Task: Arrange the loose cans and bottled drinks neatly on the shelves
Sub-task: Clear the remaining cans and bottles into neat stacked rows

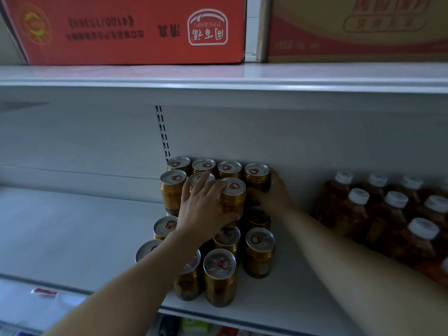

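Several gold cans with silver pull-tab lids stand in a cluster on the white shelf (72, 234), from the back wall to the front edge. My left hand (206, 209) holds a gold can (232, 197) in the second row, thumb round its front and fingers over its lid. My right hand (271, 192) grips the back-right can (257, 177) from the right side. Front cans (219, 277) stand loosely spaced, partly hidden by my left forearm.
Brown bottled drinks with white caps (392, 214) fill the shelf at the right. An orange carton (126, 27) and a tan carton (358, 27) sit on the shelf above. The shelf's left half is bare. Items on a lower shelf (194, 323) are barely visible.
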A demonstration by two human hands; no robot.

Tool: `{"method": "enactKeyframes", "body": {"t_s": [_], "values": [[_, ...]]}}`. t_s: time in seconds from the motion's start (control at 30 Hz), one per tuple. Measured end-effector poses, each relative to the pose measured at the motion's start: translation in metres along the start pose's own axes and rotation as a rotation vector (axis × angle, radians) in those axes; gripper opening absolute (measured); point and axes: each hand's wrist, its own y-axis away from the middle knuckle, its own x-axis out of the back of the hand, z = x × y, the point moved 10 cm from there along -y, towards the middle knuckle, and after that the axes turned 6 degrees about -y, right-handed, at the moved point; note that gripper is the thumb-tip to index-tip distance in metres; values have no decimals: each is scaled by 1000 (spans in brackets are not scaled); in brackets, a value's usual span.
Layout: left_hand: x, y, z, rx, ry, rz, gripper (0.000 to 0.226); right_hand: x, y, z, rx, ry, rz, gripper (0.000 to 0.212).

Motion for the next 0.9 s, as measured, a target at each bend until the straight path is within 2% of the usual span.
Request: {"method": "enactKeyframes", "body": {"t_s": [0.07, 0.3, 0.53, 0.63, 0.77, 0.9], "values": [[1, 0, -3, 8, 9, 48, 84, 0, 1, 1, -15, 2, 1, 67], [-11, -8, -12, 4, -65, -45, 87, -3, -1, 14, -76, 4, 4, 84], [-16, -10, -14, -28, -123, 10, 88, -5, 5, 8, -63, 41, 11, 70], [-15, -10, -13, -50, -163, 20, 87, -4, 7, 9, -74, 128, -3, 71], [-17, -10, -11, -41, -157, -84, 89, 0, 7, 4, -126, 263, -60, 73], [-12, -13, -14, 12, -66, -223, 87, 13, 7, -12, -64, 368, -44, 61]]}}
